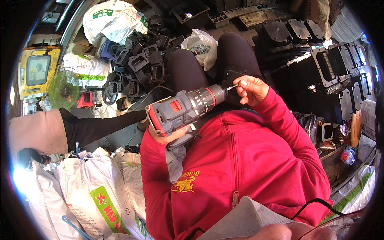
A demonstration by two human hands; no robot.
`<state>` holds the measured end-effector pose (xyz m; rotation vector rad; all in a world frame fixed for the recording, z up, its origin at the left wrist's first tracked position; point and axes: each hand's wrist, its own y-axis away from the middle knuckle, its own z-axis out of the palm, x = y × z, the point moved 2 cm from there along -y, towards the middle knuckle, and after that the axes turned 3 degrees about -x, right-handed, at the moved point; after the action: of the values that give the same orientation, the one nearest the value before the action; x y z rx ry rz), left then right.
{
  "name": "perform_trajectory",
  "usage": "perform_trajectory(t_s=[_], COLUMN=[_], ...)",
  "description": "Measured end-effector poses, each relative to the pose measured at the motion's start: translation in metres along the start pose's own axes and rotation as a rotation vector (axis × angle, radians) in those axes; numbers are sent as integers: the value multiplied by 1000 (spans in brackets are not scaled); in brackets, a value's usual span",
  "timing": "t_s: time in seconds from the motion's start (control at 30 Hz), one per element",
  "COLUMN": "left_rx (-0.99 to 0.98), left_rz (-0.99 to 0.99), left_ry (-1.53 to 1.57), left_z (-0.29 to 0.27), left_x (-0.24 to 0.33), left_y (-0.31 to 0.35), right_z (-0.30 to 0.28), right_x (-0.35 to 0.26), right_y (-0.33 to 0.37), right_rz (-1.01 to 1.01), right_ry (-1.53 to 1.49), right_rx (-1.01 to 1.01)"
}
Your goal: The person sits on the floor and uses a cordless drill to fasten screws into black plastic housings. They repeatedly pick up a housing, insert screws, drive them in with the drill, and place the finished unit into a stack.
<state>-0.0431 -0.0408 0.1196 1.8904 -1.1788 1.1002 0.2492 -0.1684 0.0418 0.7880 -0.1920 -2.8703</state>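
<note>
My left hand (173,136) is wrapped round the handle of a grey and black cordless drill (185,107) with red trim, held level above my lap and aimed to the right. A thin metal bit (231,87) sticks out of its chuck. At the bit's tip, my right hand (253,90) pinches a small screw (237,85) between thumb and fingertips. Just behind this hand, a black plastic housing (236,75) lies against my thigh, partly hidden. Between my knees is a clear plastic bag (208,52) of small metal screws (200,49).
Loose black plastic frames (140,62) are heaped at the left, below a white sack (114,20). Black housings (340,64) stand stacked at the right. A green fan (64,91) and a yellow-framed screen (37,71) are far left. Another person's leg (100,130) reaches in near full sacks (90,184).
</note>
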Motion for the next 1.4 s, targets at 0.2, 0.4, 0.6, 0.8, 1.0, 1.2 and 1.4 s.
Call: perform_trajectory(t_s=[0.2,0.4,0.6,0.8,1.0,1.2,1.4], left_rx=[73,78,81,129,178,227,253], left_rz=[359,-118,16,52,-2,5,74], left_ry=[-311,391,-33,105,234,286,113], left_z=[-3,14,3,-1,5,3,-4], left_x=[20,26,49,47,40,31,43], left_y=[-7,-23,-19,-30,-22,-13,-22], right_z=[-1,9,-33,-56,-27,-52,-121], right_x=[-3,-8,-59,-57,-39,-86,-99], right_y=[0,9,-16,-122,-155,-100,-49], right_rz=[74,236,-51,-103,786,467,135], right_ry=[159,302,724,1885,2175,1813,1257], right_rx=[80,81,415,-101,-474,-269,271])
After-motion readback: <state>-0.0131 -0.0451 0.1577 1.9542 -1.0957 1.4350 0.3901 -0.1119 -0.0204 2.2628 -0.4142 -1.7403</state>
